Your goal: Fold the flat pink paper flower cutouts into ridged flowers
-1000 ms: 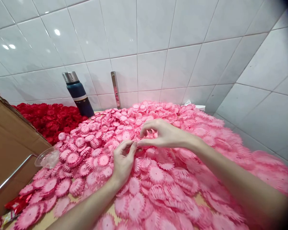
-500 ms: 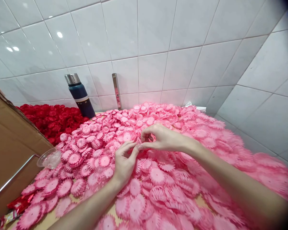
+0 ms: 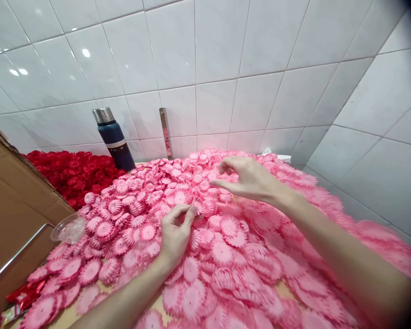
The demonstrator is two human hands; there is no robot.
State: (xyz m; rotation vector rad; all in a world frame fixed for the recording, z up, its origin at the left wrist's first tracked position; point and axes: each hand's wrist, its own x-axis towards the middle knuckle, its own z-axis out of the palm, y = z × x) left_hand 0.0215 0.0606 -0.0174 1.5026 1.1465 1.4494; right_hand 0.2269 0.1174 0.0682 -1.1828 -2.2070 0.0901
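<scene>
My left hand (image 3: 176,230) is closed in a pinch, thumb against forefinger, over the middle of the pile. A small bit of pink fabric flower piece (image 3: 198,210) shows at its fingertips; most of it is hidden or blends with the pile behind. Up and to the right, my right hand (image 3: 245,178) hovers above the pile with thumb and curled fingers apart and nothing visible between them. Round pink petal discs with notched edges (image 3: 222,252) lie heaped under both hands, some flat and some cupped.
Behind the pile on the left stands a dark blue bottle (image 3: 113,144) beside a heap of red petal pieces (image 3: 77,176). A cardboard box (image 3: 18,205), a clear plastic lid (image 3: 68,228) and a red wrapper (image 3: 25,296) are at the left. White tiled walls (image 3: 219,105) bound the back and right.
My right hand has parted from my left, moving up and to the right, and its fingers have opened. The left hand keeps its pinch at nearly the same spot.
</scene>
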